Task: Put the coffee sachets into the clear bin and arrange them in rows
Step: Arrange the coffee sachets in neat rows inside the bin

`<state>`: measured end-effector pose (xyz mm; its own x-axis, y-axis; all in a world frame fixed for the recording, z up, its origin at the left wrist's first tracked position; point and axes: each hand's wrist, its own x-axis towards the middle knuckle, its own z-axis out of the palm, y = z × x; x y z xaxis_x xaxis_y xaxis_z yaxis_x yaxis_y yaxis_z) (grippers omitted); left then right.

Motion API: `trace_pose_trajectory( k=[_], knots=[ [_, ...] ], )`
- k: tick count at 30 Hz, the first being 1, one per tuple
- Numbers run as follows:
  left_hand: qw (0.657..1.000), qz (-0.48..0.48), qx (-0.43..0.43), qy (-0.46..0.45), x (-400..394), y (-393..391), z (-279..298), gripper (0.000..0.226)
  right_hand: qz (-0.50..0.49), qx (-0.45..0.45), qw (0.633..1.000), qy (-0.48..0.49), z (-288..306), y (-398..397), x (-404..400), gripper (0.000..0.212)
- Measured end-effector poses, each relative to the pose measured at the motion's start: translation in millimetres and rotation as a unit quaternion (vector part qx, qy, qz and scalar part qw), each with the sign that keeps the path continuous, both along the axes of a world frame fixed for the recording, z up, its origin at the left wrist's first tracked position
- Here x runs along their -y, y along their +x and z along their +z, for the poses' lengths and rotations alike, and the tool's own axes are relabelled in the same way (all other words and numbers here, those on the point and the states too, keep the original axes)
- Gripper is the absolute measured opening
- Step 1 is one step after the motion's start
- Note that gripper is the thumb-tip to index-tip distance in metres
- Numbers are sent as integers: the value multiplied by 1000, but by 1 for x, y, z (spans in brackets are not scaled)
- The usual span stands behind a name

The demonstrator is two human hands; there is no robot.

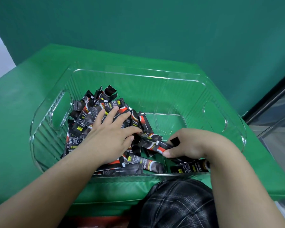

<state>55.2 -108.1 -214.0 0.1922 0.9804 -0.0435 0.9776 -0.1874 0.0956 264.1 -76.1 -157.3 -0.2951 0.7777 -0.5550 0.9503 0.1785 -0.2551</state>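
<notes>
Coffee sachets (95, 116), black with red and yellow print, lie in a loose, crossed heap in the left half of the clear bin (138, 74), with a few more strewn along its near wall; none are lined up in rows. That bin sits on a green cloth-covered table (23, 112), and its right half shows bare floor. Left hand (112, 134) lies flat on top of the heap, fingers straight and spread, pressing down on the packets. Right hand (192, 143) is curled inside the bin near the front, thumb and fingers pinching one end of a single sachet (161, 148) that points toward the heap. Dark plaid fabric (176, 204) shows at the bottom edge, just below the table's near side
</notes>
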Motion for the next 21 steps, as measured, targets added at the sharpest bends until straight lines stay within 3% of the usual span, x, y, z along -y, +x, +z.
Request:
trace_pose_trajectory(
  k=[5,10,14,18,21],
  knots=[
    [1000,1,3,5,-1,-1,-2,38,-54,-63,997,-3,10,21,2,31],
    [1000,-1,15,2,-2,-2,-2,38,-173,-150,970,83,-4,8,-10,39],
    [1000,9,29,7,-3,-3,-4,47,-218,-266,939,7,-27,-19,-20,37],
    [1000,5,27,15,-3,-4,-6,64,-224,-222,949,32,-26,-15,-21,65],
    [999,-4,39,20,-3,-5,-6,78,-221,-176,959,20,-32,-7,-21,48]
  ],
)
